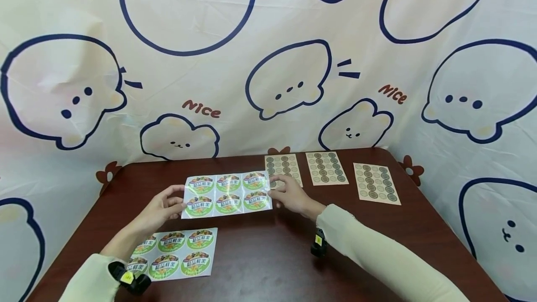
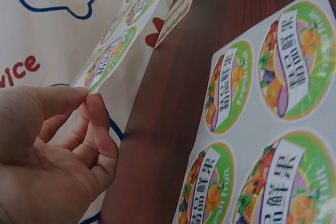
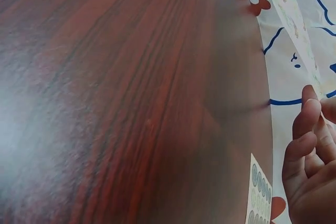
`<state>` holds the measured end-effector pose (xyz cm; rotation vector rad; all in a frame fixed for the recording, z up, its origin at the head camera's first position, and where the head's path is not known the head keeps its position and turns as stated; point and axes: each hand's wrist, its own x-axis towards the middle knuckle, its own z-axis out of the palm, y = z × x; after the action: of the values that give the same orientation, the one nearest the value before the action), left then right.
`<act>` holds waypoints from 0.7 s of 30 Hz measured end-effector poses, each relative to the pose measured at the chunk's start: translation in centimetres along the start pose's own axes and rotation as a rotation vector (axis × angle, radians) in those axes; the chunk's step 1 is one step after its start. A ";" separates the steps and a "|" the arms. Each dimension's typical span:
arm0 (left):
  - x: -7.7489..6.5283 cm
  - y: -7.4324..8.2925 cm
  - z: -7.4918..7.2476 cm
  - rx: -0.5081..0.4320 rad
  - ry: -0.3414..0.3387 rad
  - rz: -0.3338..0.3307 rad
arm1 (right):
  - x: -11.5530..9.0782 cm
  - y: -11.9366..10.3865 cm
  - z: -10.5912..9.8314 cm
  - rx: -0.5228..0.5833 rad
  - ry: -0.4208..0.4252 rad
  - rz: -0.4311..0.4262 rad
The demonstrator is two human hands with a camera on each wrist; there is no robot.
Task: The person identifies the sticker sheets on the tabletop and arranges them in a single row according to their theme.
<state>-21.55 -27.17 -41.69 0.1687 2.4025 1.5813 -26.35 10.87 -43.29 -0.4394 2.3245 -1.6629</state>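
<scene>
A white sticker sheet (image 1: 228,195) with several round green fruit labels is held up above the table, its face toward the head camera. My left hand (image 1: 167,205) pinches its left edge between thumb and fingers, as the left wrist view also shows with the hand (image 2: 58,145) at a corner. At the right edge, my right hand (image 1: 291,195) pinches the sheet; in the right wrist view that hand (image 3: 315,156) grips the thin edge. A second sheet of the same fruit labels (image 1: 184,254) lies flat on the table, partly hidden by the left forearm.
Three cream sheets of small round stickers lie along the back right: one (image 1: 283,161) partly behind the held sheet and right hand, a middle one (image 1: 327,168) and a right one (image 1: 376,183). The dark wood table (image 1: 268,264) meets a cartoon-print cloth (image 1: 235,83) behind.
</scene>
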 end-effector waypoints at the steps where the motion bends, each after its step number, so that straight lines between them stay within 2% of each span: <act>1: -0.1 0.1 0.1 -0.005 -0.004 0.006 | -0.1 0.1 -0.1 0.000 -0.001 0.004; 21: -1.2 0.4 1.7 -0.058 -0.054 0.029 | -2.8 0.4 -0.9 0.031 -0.010 0.078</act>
<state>-19.92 -25.83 -41.79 0.2335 2.3209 1.6356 -24.11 12.90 -43.28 -0.3454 2.2745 -1.6543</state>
